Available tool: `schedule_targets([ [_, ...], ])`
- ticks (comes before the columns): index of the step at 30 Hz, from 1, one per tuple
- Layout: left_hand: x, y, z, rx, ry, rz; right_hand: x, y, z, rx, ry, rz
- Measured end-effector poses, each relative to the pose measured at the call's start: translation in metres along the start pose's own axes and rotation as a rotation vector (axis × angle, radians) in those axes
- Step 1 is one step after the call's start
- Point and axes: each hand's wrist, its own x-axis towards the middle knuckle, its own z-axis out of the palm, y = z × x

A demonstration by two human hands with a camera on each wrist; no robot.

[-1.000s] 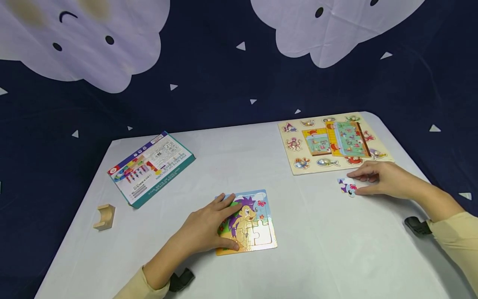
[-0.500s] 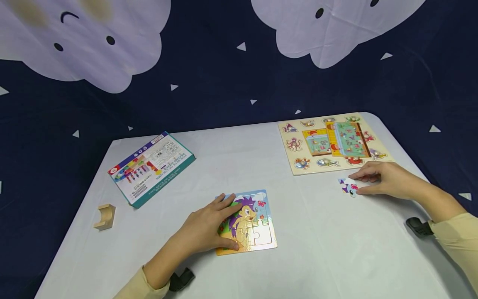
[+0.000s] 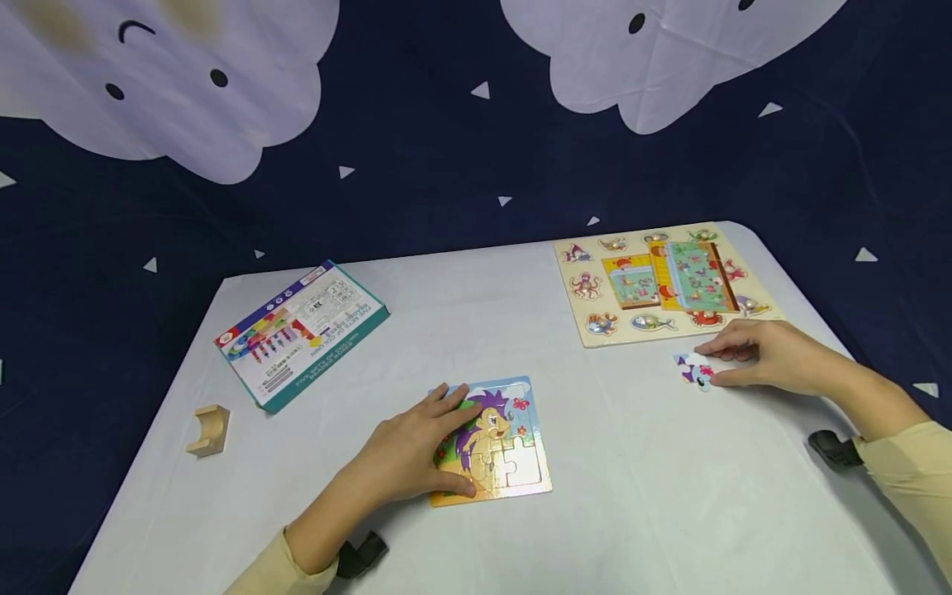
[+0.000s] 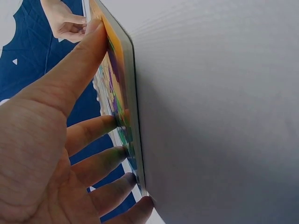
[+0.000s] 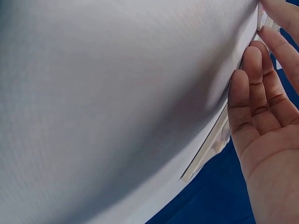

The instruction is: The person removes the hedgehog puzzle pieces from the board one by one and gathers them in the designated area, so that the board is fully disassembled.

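A square jigsaw puzzle [image 3: 494, 438] with a purple-haired hedgehog lies on the table, one white gap at its near right corner. My left hand [image 3: 405, 459] rests on its left part, fingers spread and thumb along the near edge. In the left wrist view the thumb and fingertips touch the puzzle's face [image 4: 119, 93]. To the right, my right hand [image 3: 781, 359] pinches a small puzzle piece [image 3: 699, 373] in white, purple and light blue, between thumb and index finger. The piece is on or just above the table; I cannot tell which. The right wrist view shows the other fingers [image 5: 240, 88] against the table.
A wooden board of sea animals [image 3: 617, 340] lies at the far right, with two colourful pictures on it. At the far left is a flat box [image 3: 301, 339] with a teal edge. Nearer stands a wooden block [image 3: 211, 430] with a curved notch.
The right hand and the puzzle piece have shifted very slightly to the right. My left hand and the jigsaw puzzle have stayed in place.
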Motion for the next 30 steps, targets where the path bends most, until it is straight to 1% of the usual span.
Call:
schedule_targets([
  [9,0.0001,-0.0007,0.0,0.005,0.001,0.004,0.0014,-0.006,-0.0039,0.01,-0.027,0.036],
  [16,-0.0001,-0.001,0.0004,0.006,0.001,0.007,0.0014,-0.0055,-0.0015,-0.008,-0.016,0.025],
  [19,-0.0007,-0.0011,0.0006,0.006,0.003,0.008,0.0016,-0.0072,-0.0014,-0.012,-0.017,0.033],
  [25,-0.0038,-0.0022,0.0005,0.022,0.028,0.035,0.0017,-0.0092,-0.0021,-0.017,-0.023,0.033],
  [30,-0.0093,-0.0035,-0.0031,0.046,0.059,0.047,0.0015,-0.0098,-0.0026,-0.023,-0.022,0.039],
])
